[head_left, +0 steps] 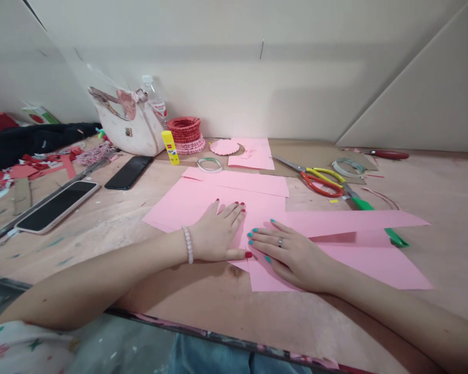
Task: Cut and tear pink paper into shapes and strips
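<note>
My left hand (217,234), wearing a beaded bracelet (187,245), lies flat with its fingers stretched out on a pink paper sheet (179,205). Close to its right, my right hand (294,254), with a ring, presses on another pink sheet (378,262) with its fingers extended. A long pink flap (366,222) stands a little raised above that second sheet, with a shadow beneath. Neither hand grips anything. The two sheets meet or overlap around the hands; whether they are joined there cannot be made out.
Behind the paper are a glue stick (170,148), a tape roll (209,165), red paper rings (184,130) and orange-yellow scissors (322,182). A green-handled tool (362,202) lies partly under the pink flap. Two phones (58,208) and a handbag (130,124) occupy the left.
</note>
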`<state>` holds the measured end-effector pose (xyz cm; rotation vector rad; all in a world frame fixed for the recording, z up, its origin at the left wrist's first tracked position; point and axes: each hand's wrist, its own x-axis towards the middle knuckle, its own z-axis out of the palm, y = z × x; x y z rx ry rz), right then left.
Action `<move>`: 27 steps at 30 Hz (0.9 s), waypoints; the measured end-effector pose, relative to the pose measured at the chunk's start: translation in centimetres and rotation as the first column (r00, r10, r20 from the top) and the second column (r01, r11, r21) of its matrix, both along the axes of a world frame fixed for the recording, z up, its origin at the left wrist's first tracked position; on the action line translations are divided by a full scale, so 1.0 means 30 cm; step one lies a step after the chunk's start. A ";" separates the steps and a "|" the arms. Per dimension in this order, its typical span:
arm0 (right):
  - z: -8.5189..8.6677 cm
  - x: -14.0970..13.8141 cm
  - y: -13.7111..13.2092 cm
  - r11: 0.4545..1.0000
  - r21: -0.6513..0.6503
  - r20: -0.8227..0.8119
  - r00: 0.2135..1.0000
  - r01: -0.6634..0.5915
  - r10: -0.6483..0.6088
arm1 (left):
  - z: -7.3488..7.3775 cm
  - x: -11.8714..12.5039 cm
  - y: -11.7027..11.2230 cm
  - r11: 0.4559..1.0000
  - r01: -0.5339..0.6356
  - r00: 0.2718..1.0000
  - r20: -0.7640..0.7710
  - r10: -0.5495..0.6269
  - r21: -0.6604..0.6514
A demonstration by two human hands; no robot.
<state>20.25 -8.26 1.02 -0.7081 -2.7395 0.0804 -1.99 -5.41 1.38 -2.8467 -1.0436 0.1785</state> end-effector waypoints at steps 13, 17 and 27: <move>0.024 -0.034 -0.021 0.996 -0.079 0.055 0.998 0.027 -0.023 | -0.019 0.009 -0.010 0.999 -0.008 1.000 0.014 0.007 0.054; 0.027 -0.036 -0.030 0.993 -0.108 0.057 0.998 0.042 -0.036 | -0.023 0.007 -0.010 0.997 -0.007 1.000 0.017 0.005 0.072; 0.027 -0.034 -0.030 0.981 -0.163 0.130 0.988 0.108 -0.087 | 0.001 0.023 -0.077 0.999 0.041 0.997 0.062 -0.042 0.020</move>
